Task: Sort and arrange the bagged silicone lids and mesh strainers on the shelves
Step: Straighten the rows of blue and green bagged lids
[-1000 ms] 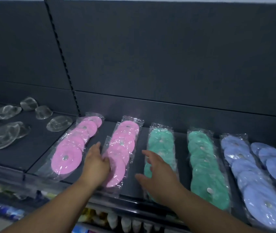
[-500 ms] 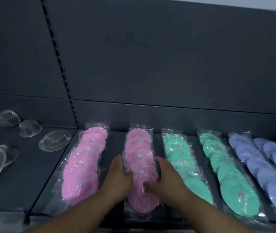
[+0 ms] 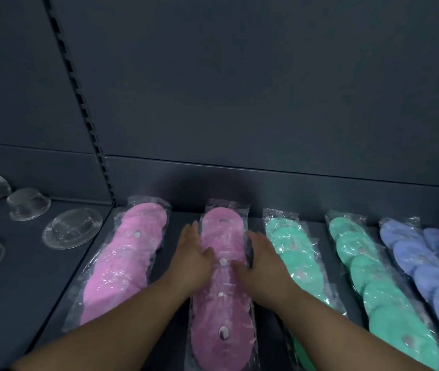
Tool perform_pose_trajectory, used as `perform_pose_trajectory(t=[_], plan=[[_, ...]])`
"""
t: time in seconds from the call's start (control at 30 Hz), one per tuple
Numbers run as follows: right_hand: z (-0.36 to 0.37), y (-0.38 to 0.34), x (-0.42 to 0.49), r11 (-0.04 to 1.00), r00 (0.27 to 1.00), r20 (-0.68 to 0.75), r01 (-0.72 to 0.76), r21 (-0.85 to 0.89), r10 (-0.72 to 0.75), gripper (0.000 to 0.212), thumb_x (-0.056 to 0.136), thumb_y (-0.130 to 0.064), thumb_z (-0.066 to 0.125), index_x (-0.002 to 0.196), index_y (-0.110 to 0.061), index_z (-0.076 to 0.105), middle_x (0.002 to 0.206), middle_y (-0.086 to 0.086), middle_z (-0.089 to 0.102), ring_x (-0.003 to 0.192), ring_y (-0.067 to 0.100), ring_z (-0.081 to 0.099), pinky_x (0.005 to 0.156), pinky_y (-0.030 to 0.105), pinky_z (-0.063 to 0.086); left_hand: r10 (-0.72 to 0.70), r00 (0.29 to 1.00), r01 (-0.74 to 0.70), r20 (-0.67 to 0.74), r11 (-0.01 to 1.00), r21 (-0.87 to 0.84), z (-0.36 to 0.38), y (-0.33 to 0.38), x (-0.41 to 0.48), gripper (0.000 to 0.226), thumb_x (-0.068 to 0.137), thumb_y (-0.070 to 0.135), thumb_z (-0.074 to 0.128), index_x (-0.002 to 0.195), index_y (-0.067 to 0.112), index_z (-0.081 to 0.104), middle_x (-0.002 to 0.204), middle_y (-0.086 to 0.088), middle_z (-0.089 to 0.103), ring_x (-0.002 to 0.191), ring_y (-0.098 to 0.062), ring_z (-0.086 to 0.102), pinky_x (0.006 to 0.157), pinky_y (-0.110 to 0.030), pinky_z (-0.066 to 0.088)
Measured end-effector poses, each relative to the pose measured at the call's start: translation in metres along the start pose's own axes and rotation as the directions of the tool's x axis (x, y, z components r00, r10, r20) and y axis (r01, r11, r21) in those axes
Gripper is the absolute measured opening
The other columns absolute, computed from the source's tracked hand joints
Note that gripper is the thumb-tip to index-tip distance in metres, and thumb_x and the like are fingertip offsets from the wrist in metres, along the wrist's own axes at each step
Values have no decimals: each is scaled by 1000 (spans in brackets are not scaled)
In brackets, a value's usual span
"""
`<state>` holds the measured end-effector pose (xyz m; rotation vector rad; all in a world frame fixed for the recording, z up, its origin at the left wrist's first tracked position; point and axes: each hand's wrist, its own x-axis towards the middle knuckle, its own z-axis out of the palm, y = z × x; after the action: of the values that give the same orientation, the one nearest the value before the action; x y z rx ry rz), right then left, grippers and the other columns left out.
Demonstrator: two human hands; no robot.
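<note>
Dark grey shelf (image 3: 38, 290) below a slotted back panel (image 3: 239, 103). Bracketing the middle pink bag of lids (image 3: 222, 311), lying lengthwise mid-shelf: left hand (image 3: 190, 259) flat along one edge, right hand (image 3: 262, 263) along the other, fingers straight, thumbs over the top. Can't tell if fingertips tuck underneath. Nearest green bag (image 3: 290, 247) partly hidden behind the right forearm; blue bags (image 3: 427, 269) and clear lids (image 3: 72, 227) cut off at the frame edges.

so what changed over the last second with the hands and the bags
The right hand came across from the green bags to the middle pink bag, joining the left hand; both now press its sides, and the bag has turned from slanted to straight. The other pink bag, green bags, blue bags and clear items stayed put.
</note>
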<state>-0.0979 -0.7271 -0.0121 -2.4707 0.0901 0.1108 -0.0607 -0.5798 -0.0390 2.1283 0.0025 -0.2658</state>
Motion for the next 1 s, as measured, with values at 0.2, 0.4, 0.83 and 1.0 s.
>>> perform_pose_trajectory(t=[0.2, 0.4, 0.83, 1.0], plan=[[-9, 3, 23, 987, 995, 73, 83, -136, -74, 59, 91, -29, 57, 143, -12, 35, 144, 5, 40, 131, 17, 38, 103, 16, 27, 60, 997, -66, 49, 987, 145, -2, -5, 7, 58, 95, 26, 44, 149, 21, 22, 155, 0, 20, 141, -17, 23, 117, -28, 17], [7, -24, 18, 959, 956, -80, 282, -16, -282, 53, 88, -30, 62, 138, -25, 43, 150, -5, 31, 133, 10, 34, 98, 7, 16, 245, 941, -209, -235, 963, 171, -43, 3, -45, 52, 96, 17, 46, 145, 27, 30, 153, 12, 19, 139, 1, 14, 105, -3, 6], [93, -91, -36, 975, 954, 232, 157, 158, -191, 95, 72, -44, 76, 148, -29, 21, 147, -10, 34, 129, 9, 39, 106, 20, 33, -180, 960, 151, -214, 977, -148, -138, -85, -85, 55, 93, 26, 52, 144, 32, 33, 143, 5, 44, 122, -15, 49, 104, -30, 38], [127, -116, -52, 990, 990, 133, 39, 133, -57, 111, 67, -35, 80, 151, -24, 8, 153, -7, 19, 138, 8, 25, 106, 10, 19, -91, 996, 87, -22, 984, -155, -138, -94, -87, 53, 96, 15, 44, 144, 29, 27, 135, 19, 41, 113, 4, 44, 89, -2, 31]])
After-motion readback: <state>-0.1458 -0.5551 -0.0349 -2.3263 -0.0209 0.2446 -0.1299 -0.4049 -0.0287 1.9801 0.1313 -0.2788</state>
